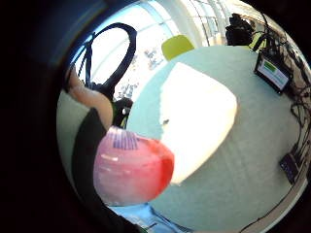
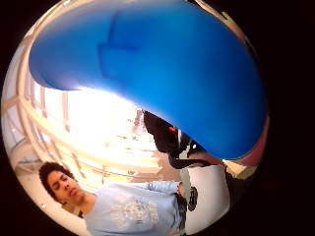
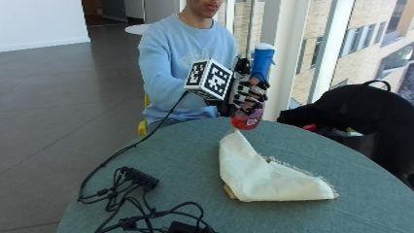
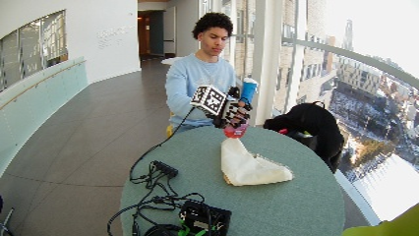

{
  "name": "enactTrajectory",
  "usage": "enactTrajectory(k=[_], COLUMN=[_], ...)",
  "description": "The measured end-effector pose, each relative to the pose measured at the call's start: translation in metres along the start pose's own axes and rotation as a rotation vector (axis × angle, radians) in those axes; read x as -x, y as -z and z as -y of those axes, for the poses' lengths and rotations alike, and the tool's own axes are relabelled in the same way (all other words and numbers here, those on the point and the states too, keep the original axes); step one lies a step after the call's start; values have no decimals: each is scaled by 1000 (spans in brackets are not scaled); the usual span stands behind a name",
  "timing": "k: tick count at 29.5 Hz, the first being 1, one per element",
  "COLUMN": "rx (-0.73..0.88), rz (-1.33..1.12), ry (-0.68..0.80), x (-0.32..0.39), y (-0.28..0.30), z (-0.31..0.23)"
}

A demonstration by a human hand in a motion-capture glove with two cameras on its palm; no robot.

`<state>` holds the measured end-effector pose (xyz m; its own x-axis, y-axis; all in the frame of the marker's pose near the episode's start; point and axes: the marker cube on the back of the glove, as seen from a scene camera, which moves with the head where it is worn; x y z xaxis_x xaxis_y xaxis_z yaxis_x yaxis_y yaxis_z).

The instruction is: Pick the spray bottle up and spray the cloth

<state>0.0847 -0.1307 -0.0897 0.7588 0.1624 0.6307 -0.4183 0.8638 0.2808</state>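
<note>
A spray bottle with a blue head and a red liquid base is held upright in the air, above the far edge of the round table. My gloved right hand grips its middle, fingers curled round it. The cream cloth lies folded on the green tabletop, just in front of and below the bottle. In the little finger side palm view the red base hangs over the cloth. The blue head fills the thumb side palm view.
A black power strip and tangled cables lie on the table's near left. A black bag sits beside the table on the right. A small screen device rests on the table's edge. Windows stand behind.
</note>
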Motion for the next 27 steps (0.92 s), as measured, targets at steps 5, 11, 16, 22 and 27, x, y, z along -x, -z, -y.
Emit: enactTrajectory(k=[5, 11, 16, 22, 27], rx=[48, 130, 160, 163, 166], rz=[200, 310, 313, 259, 238], ry=[56, 76, 49, 50, 62], x=[26, 32, 19, 10, 9], y=[-73, -160, -205, -214, -214], z=[3, 0, -6, -8, -11])
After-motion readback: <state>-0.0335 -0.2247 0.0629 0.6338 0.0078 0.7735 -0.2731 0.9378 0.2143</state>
